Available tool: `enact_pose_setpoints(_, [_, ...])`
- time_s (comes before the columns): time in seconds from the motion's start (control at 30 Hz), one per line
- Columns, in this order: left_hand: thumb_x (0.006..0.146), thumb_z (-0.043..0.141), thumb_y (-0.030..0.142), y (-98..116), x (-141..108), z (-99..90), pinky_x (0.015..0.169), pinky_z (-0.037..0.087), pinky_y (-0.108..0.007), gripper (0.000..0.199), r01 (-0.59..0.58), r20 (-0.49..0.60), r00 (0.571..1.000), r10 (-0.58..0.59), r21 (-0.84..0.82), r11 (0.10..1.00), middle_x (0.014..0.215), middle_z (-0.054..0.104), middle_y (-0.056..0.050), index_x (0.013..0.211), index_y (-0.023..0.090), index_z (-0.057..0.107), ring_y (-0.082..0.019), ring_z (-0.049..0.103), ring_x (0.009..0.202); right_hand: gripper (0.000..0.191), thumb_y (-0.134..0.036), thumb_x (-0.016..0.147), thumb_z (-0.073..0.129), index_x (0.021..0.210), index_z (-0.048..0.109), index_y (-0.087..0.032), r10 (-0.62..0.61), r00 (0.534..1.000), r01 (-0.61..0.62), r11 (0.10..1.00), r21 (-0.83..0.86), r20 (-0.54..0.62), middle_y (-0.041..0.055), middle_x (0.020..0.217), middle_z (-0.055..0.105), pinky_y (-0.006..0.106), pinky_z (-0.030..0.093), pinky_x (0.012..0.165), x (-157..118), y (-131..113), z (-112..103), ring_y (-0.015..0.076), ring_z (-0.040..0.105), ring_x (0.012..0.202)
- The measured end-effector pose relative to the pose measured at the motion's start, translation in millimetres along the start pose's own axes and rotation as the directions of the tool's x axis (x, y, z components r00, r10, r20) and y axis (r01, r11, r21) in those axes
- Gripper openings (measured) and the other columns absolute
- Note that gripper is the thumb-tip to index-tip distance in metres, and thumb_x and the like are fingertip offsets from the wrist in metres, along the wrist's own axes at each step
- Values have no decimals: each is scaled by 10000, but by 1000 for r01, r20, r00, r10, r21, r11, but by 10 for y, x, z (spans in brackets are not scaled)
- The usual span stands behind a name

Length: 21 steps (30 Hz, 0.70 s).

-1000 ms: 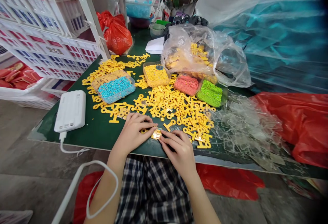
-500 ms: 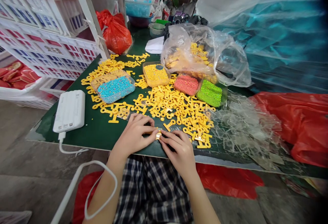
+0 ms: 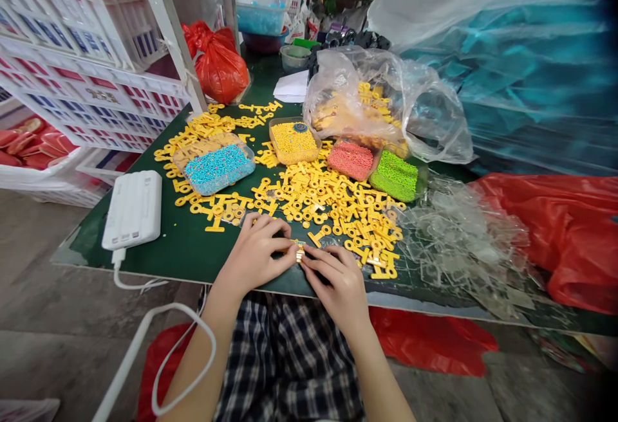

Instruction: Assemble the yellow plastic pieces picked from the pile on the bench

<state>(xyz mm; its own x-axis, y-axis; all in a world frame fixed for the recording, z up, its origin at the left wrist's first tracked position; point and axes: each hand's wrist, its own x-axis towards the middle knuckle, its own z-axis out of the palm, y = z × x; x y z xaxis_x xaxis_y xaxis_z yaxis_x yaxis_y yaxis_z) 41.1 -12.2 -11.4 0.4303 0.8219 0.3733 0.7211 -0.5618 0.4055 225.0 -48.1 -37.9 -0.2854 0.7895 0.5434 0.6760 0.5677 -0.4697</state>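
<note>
Near the table's front edge, my left hand and my right hand meet at a small yellow piece. The fingertips of both hands pinch it from either side, and they cover part of it. Just beyond my hands spreads a heap of yellow plastic pieces with rings and bars. Trays of blue beads, yellow beads, red beads and green beads stand on and behind the heap.
A white power bank with a cable lies at the left. Clear plastic pieces are piled on the right beside red plastic. Behind are a clear bag of yellow pieces, a red bag and white crates.
My hands keep almost the same pose around the small yellow piece. The white cable loop at the lower left has shifted slightly left.
</note>
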Motion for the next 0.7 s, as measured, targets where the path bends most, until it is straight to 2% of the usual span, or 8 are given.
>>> enact_pose_setpoints(0.1, [924,508,271,-8,1,-5,871,346,-409,340,22,-32,999,-23,-20,1000,820,675,-13,652,215,704,-172,523,800,135,-214,930,590,946,721,-242,4,1000,-4,1000,4,4,20,1062,743,383,499,781,-1,-3,-2,208,564,865])
enact_pose_setpoints(0.23, [948,485,291,-36,2,-9,841,364,-397,324,77,-98,992,-81,-49,996,828,692,-18,724,217,707,-173,541,786,130,-217,925,600,942,724,-251,14,1000,-14,1000,1,13,20,1061,742,389,505,780,-7,0,-1,206,573,865])
enact_pose_setpoints(0.47, [935,535,303,-37,6,-17,868,356,-396,256,90,-3,996,-91,-121,989,873,686,-18,774,213,714,-185,554,857,116,-198,934,591,952,702,-226,-8,1000,8,1000,15,12,14,1083,736,385,499,788,-6,4,-2,203,552,876])
enact_pose_setpoints(0.7, [917,545,282,-19,3,-23,884,345,-399,269,58,49,997,-54,-92,994,881,675,-12,719,217,715,-180,545,855,126,-209,937,585,955,707,-235,-1,1000,1,1000,18,10,15,1077,738,390,499,788,-8,4,1,206,553,867])
